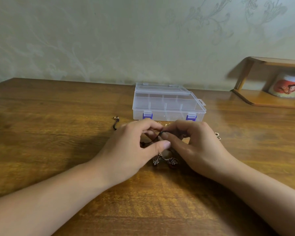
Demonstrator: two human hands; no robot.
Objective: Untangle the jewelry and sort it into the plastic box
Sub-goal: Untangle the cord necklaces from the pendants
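Both hands meet at frame centre: left hand [136, 143] and right hand [191, 143] pinch a dark cord [157, 136] of the tangled jewelry [167, 160] lying below them. Behind, the plastic box [167, 103] looks latched and seemingly empty, so sorting is not yet begun.
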